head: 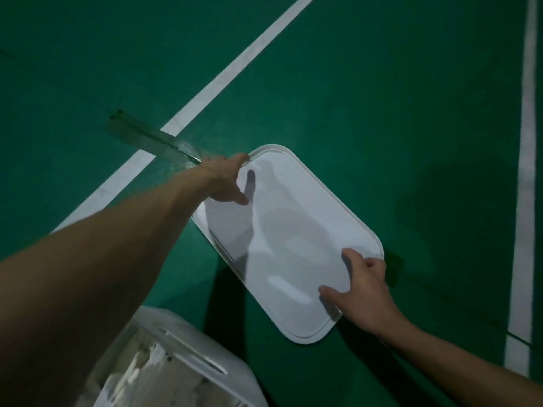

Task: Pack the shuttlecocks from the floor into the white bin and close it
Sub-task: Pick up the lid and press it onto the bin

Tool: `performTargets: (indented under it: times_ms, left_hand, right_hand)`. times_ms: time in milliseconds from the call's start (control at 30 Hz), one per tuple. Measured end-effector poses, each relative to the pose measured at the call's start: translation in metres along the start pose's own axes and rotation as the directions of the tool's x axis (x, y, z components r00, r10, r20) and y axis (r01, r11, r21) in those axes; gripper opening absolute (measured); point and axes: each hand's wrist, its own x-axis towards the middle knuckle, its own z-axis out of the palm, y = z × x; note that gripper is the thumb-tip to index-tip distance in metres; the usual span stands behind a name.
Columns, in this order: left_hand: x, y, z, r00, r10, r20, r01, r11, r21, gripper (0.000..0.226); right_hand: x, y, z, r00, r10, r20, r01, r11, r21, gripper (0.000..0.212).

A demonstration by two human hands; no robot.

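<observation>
Left arm stretched far forward, left hand (226,180) clamped, thumb on top. Right hand (360,292) nearer, fingers (351,255) spread, pinching, forearm angled in from right.

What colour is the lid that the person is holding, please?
The lid is plain white, seen in the head view, held by the left hand and right hand.

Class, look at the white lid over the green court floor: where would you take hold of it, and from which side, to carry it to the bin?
Grip the white lid at its two short ends, one hand from each side, as the left hand and right hand do. It is long, flat and thin-rimmed, so thumbs on top and fingers under the rim should keep it level.
</observation>
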Motion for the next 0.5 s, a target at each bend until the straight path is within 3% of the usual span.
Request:
performTargets:
  times_ms: [100, 267, 500]
  left_hand:
    - [-0.009, -0.007, -0.008, 0.993, -0.075, -0.092, 0.075, 0.997, -0.012, 0.103]
    - [-0.035, -0.024, -0.020, 0.962, -0.236, -0.140, 0.191, 0.942, -0.274, 0.112]
    - [-0.095, -0.053, -0.043, 0.927, -0.347, -0.145, 0.168, 0.726, -0.667, 0.083]
  right_hand:
    - [0.009, -0.005, -0.008, 0.993, -0.002, -0.117, 0.014, 0.994, 0.105, 0.087]
    - [0.025, -0.027, -0.028, 0.978, -0.035, -0.205, 0.080, 0.973, 0.215, 0.098]
    - [0.021, -0.077, -0.043, 0.954, -0.130, -0.269, 0.222, 0.911, 0.347, 0.106]
